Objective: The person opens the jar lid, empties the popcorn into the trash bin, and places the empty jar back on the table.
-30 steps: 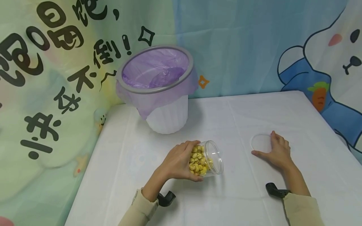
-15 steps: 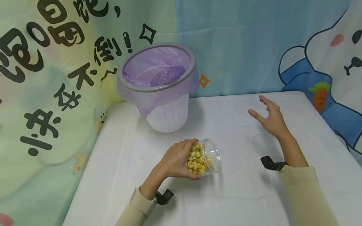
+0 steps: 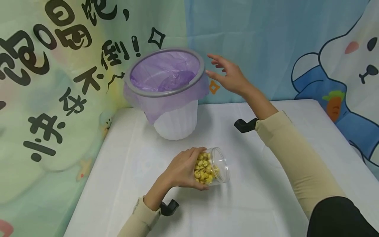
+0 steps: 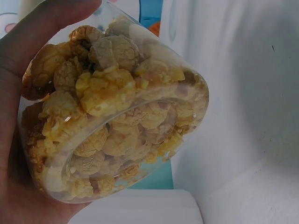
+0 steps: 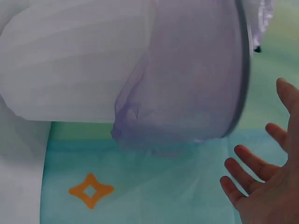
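Note:
My left hand (image 3: 183,169) grips a clear plastic jar (image 3: 220,164) of yellow popcorn (image 3: 202,169), its open mouth facing right. In the left wrist view the base of the jar (image 4: 135,140) is toward the camera, with thumb and fingers around its side. My right hand (image 3: 229,75) is raised, fingers spread and holding nothing, just right of the rim of a white trash can (image 3: 177,125). A purple bag (image 3: 165,105) lines the can, folded over under a grey ring (image 3: 165,94). In the right wrist view the fingers are apart from the ring.
A white cloth (image 3: 237,204) covers the table. A faint clear round lid (image 3: 267,154) lies on the right, partly hidden by the right sleeve (image 3: 296,161). Printed curtains (image 3: 254,29) hang close behind and to the left.
My right hand has left the clear lid on the table, risen and moved left to the can's rim. The left hand keeps the jar in nearly the same place.

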`<state>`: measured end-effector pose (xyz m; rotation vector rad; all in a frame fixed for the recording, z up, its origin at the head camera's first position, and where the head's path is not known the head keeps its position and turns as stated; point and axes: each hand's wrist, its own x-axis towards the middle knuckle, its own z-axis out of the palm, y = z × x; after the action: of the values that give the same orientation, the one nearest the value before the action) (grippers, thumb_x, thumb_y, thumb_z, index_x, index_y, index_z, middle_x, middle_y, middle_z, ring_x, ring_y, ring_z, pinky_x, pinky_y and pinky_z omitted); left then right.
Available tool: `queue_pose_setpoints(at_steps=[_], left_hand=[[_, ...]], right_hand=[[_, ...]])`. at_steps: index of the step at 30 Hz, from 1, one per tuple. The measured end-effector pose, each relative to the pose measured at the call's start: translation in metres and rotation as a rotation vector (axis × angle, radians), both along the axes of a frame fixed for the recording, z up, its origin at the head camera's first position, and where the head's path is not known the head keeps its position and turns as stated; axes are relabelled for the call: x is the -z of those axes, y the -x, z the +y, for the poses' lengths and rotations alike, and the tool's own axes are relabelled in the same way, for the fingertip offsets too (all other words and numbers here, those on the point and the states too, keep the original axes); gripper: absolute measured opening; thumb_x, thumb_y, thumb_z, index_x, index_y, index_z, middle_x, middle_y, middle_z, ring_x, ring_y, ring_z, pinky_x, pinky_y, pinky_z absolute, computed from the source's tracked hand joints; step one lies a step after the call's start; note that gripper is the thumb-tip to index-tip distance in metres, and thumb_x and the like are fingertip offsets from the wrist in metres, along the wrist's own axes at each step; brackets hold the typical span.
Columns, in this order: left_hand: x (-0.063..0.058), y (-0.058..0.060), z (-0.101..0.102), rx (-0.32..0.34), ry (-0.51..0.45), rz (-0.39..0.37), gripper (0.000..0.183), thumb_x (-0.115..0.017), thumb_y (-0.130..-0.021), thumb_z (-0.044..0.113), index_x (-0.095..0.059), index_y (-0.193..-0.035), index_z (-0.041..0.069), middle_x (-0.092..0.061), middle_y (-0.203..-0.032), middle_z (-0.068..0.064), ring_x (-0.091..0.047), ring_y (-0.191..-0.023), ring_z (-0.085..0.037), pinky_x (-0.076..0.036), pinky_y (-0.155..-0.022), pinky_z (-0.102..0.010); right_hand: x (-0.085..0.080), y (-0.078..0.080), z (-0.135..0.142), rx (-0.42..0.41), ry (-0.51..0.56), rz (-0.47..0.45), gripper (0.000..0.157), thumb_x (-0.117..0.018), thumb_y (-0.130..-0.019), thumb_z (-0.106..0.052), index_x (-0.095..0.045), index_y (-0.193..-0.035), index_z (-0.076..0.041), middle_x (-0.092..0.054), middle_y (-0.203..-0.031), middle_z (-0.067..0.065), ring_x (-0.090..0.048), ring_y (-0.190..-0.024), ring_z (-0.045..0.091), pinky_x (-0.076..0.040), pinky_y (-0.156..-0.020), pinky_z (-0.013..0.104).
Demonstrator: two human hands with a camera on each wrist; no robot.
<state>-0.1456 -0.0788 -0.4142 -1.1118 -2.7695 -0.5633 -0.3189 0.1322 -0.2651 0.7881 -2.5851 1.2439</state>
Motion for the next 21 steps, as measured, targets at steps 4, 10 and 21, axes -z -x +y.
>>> queue_pose_setpoints(at_steps=[4, 10, 21], left_hand=[[0.0, 0.001, -0.001, -0.003, 0.003, 0.006, 0.11, -0.078, -0.05, 0.063, -0.034, -0.136, 0.008, -0.052, -0.117, -0.003, -0.053, -0.097, -0.015, -0.046, -0.083, -0.031], [0.002, 0.0, -0.001, -0.004, 0.007, 0.001, 0.111, -0.077, -0.05, 0.063, -0.034, -0.136, 0.008, -0.052, -0.118, -0.003, -0.054, -0.098, -0.015, -0.046, -0.084, -0.032], [0.004, 0.0, -0.002, -0.016, 0.008, 0.008, 0.111, -0.077, -0.05, 0.063, -0.035, -0.136, 0.008, -0.052, -0.118, -0.003, -0.053, -0.098, -0.015, -0.046, -0.083, -0.031]], right_hand=[[-0.003, 0.013, -0.015, 0.002, 0.005, -0.066, 0.06, -0.052, -0.093, -0.038, -0.03, -0.145, -0.021, -0.038, -0.141, 0.012, -0.037, -0.126, 0.027, -0.03, -0.101, 0.045], [0.004, 0.02, -0.031, 0.023, 0.08, -0.186, 0.06, -0.052, -0.093, -0.038, -0.03, -0.145, -0.019, -0.032, -0.145, 0.009, -0.037, -0.126, 0.027, -0.033, -0.101, 0.042], [0.023, 0.023, -0.031, 0.009, 0.154, -0.197, 0.055, -0.052, -0.093, -0.036, -0.037, -0.142, -0.016, -0.034, -0.145, 0.003, -0.034, -0.128, 0.023, -0.029, -0.103, 0.041]])
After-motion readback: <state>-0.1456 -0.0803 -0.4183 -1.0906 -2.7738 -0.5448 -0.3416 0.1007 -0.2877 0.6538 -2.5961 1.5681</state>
